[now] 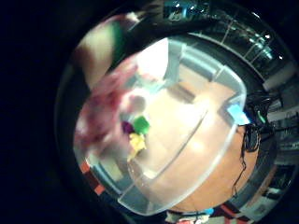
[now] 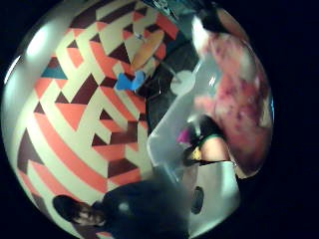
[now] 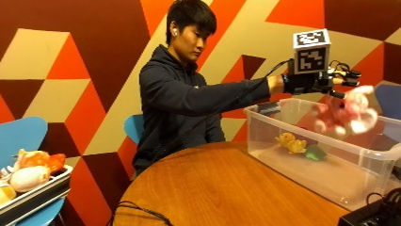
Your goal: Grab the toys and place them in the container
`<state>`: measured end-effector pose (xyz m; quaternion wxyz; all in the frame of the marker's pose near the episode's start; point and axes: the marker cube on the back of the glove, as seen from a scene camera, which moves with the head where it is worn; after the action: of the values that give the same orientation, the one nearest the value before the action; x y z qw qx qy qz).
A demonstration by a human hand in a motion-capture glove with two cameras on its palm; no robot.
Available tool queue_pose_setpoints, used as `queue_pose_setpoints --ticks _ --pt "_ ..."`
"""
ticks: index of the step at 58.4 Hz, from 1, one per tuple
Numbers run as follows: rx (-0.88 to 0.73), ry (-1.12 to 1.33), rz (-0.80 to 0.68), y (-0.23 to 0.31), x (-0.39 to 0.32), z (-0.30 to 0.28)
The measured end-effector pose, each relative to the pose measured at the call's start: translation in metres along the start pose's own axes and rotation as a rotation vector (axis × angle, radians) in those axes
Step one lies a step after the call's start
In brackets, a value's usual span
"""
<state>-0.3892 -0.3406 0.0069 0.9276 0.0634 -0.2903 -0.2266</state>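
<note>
In the outside view my gloved right hand (image 3: 308,83) reaches out above a clear plastic container (image 3: 282,165) on the round wooden table (image 3: 213,188). A pink and white plush toy (image 3: 343,113) hangs blurred just under the fingers, over the container's far side; I see no finger curled around it. The same pink toy (image 1: 110,105) fills one side of the little finger side palm view, over the container (image 1: 224,140). It also shows (image 2: 239,99) in the thumb side palm view. On the container's floor lie a yellow duck (image 3: 289,141) and a green toy (image 3: 315,153), with a small purple toy (image 1: 127,126) beside them.
At the left, a tray (image 3: 37,195) of plush toys rests on a blue chair (image 3: 19,136). Black cables (image 3: 138,209) lie on the table's near edge. A black device (image 3: 370,216) sits at the near right corner. The person sits behind the table.
</note>
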Motion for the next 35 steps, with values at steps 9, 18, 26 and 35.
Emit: queue_pose_setpoints --ticks 9,18,26,35 --pt "0.034 -0.011 -0.019 0.005 0.003 -0.006" --pt "0.103 0.048 0.011 0.035 0.024 -0.039" --pt "0.135 0.072 0.081 0.082 0.066 -0.081" --pt "0.132 0.202 -0.042 0.172 0.083 -0.09"
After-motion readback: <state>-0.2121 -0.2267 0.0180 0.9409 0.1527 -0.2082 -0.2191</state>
